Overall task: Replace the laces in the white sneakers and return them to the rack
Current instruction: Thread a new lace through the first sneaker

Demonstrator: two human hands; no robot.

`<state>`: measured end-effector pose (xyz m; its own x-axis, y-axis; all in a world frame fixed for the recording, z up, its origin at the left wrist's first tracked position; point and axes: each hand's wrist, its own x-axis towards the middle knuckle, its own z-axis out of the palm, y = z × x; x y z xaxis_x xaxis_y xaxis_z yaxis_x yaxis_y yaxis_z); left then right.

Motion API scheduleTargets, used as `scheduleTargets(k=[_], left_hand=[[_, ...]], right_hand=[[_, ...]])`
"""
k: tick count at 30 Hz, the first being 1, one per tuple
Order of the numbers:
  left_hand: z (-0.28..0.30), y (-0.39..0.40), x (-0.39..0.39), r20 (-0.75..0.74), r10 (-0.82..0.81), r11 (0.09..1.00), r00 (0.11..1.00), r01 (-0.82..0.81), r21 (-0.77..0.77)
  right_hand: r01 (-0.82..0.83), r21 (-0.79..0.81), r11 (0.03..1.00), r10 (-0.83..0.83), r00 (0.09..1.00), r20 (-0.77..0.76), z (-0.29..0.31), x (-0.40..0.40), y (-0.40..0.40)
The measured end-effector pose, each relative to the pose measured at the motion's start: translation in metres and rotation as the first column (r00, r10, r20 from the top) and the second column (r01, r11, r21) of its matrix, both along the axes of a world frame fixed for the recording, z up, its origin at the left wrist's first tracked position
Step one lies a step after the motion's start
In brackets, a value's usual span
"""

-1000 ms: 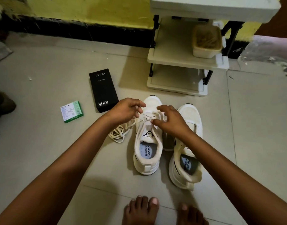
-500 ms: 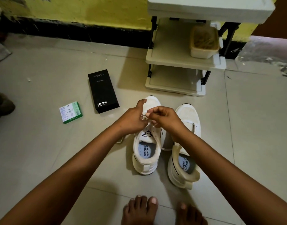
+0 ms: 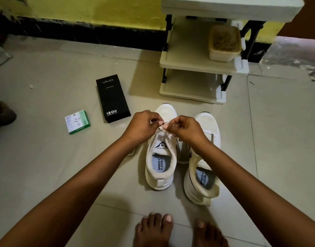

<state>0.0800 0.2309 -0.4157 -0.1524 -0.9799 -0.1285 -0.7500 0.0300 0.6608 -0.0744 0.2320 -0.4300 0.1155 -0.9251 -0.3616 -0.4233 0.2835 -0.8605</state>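
Two white sneakers stand side by side on the floor, toes pointing at the rack. Over the left sneaker (image 3: 161, 168), my left hand (image 3: 144, 124) and my right hand (image 3: 185, 128) each pinch a strand of its white lace (image 3: 165, 123), holding it taut between them above the tongue. The right sneaker (image 3: 204, 175) stands untouched with its tongue loose and no lace visible. A loop of loose lace (image 3: 131, 153) peeks out under my left forearm. The white shoe rack (image 3: 203, 66) stands just beyond the toes.
A black phone box (image 3: 113, 98) and a small green-and-white box (image 3: 77, 122) lie on the floor to the left. A beige tub (image 3: 224, 43) sits on the rack's middle shelf. My bare feet (image 3: 154, 229) are just behind the sneakers. A yellow wall runs behind.
My hands came together over the left sneaker, then drew slightly apart and higher, pulling the lace taut. The loose lace pile at the left is now mostly hidden under my forearm.
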Motion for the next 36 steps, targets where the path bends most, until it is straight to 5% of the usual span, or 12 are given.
scheduleTargets(k=[3,5,10,15,24,33,36], left_hand=[[-0.005,0.0,-0.001,0.013,0.062,0.998,0.998,-0.062,0.001],[-0.007,0.003,-0.004,0.055,0.067,0.997,0.996,-0.068,0.019],[-0.012,0.014,-0.013,0.202,0.019,0.998,0.979,-0.006,-0.063],[-0.021,0.019,-0.019,0.215,0.027,0.996,0.976,-0.009,-0.088],[-0.028,0.023,-0.025,0.065,0.153,0.987,0.986,-0.149,-0.06],[-0.028,0.022,-0.028,0.261,0.116,0.989,0.958,-0.087,-0.121],[-0.026,0.022,-0.024,0.253,0.077,0.996,0.964,-0.062,-0.067]], right_hand=[[-0.234,0.069,0.97,0.242,0.886,-0.395,-0.002,0.002,0.011],[-0.243,0.055,0.968,0.241,0.857,-0.455,-0.002,0.005,0.016],[0.012,0.141,0.99,0.011,0.987,-0.16,-0.005,-0.003,0.006],[0.093,0.361,0.928,-0.149,0.98,0.13,-0.005,-0.011,0.004],[0.037,0.397,0.917,-0.137,0.965,0.226,-0.007,-0.015,0.004],[-0.042,0.364,0.931,-0.083,0.943,0.321,-0.011,-0.023,0.0],[-0.039,0.192,0.981,0.0,0.98,0.201,-0.018,-0.02,0.003]])
